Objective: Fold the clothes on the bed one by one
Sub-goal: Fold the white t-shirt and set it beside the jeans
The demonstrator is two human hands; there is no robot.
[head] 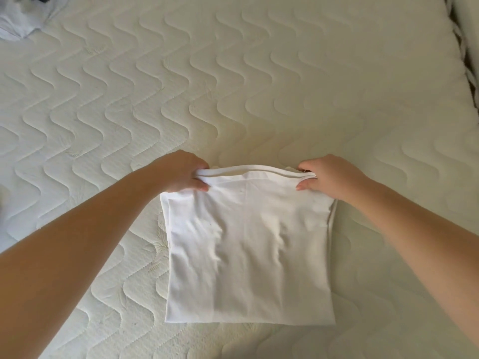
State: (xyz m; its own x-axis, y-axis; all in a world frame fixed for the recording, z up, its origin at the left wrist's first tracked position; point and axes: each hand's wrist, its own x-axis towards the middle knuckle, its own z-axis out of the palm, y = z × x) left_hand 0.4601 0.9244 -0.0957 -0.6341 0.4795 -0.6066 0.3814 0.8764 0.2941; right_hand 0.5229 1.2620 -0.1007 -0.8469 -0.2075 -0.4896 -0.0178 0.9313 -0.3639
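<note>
A white garment [248,244] lies partly folded into a rectangle on the quilted cream mattress [259,86], near its front edge. My left hand [181,172] pinches the garment's far left corner, and my right hand [329,174] pinches the far right corner. Between the two hands the far edge is lifted a little off the bed and shows several stacked layers. The near edge rests flat on the mattress. Both forearms reach in from the bottom corners of the view.
A heap of pale clothes [20,19] with something dark in it lies at the far left corner of the bed. The mattress's right edge [466,63] runs along a dark gap beside a white surface.
</note>
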